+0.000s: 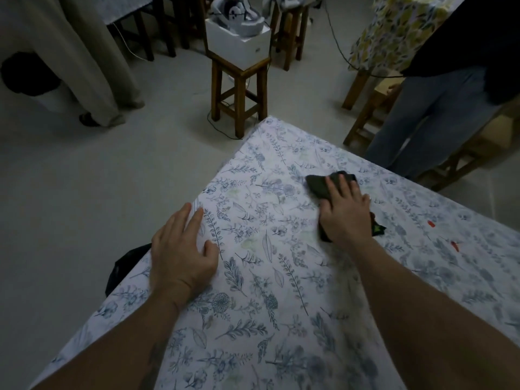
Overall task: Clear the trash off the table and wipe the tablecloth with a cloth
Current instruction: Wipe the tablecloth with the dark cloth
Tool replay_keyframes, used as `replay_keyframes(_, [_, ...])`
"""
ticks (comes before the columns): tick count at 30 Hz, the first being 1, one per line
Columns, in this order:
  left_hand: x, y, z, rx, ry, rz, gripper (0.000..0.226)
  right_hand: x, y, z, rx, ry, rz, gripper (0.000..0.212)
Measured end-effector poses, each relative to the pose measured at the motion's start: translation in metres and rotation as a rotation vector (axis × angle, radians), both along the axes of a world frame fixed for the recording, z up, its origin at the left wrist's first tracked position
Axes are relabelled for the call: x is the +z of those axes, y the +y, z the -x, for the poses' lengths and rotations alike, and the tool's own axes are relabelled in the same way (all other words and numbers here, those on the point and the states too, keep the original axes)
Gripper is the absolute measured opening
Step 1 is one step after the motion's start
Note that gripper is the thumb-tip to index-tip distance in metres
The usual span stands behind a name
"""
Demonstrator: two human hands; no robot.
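A white tablecloth (281, 277) printed with blue leaves and flowers covers the table. My right hand (344, 213) lies flat on a dark cloth (320, 182), pressing it onto the tablecloth near the far edge. My left hand (181, 249) rests palm down, fingers apart, on the tablecloth at the table's left edge and holds nothing. Two small red marks (431, 224) sit on the tablecloth to the right of the cloth.
A black bag (123, 267) hangs or lies below the table's left edge. A wooden stool (239, 88) carrying a white box stands beyond the far corner. A person in jeans (422, 116) stands at the far right edge beside more stools. Another person stands far left.
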State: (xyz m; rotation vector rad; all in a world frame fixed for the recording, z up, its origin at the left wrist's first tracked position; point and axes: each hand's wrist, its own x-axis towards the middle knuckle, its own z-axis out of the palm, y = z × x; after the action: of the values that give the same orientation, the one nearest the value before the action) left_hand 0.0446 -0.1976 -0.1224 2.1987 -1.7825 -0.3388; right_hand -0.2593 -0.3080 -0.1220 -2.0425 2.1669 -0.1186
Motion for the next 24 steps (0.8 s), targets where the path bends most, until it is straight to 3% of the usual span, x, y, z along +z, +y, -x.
replay_keyframes(6, [0.000, 0.000, 0.000, 0.000, -0.005, -0.005, 0.073, 0.000, 0.032, 0.009, -0.128, -0.023, -0.018, 0.063])
replay_keyframes(12, [-0.003, -0.001, 0.000, -0.021, -0.057, -0.028, 0.075, 0.005, 0.079, -0.060, 0.256, -0.064, -0.048, 0.066])
replay_keyframes(17, [-0.003, -0.001, 0.000, -0.016, -0.058, -0.014, 0.075, -0.006, 0.045, -0.119, 0.537, -0.059, -0.007, 0.066])
replay_keyframes(21, [-0.004, -0.002, 0.001, -0.007, -0.041, 0.009, 0.075, -0.007, -0.004, -0.125, 0.589, -0.030, 0.007, 0.063])
replay_keyframes(24, [-0.004, -0.001, 0.000, -0.005, -0.026, 0.022, 0.074, -0.005, -0.036, -0.110, 0.487, -0.013, 0.017, 0.062])
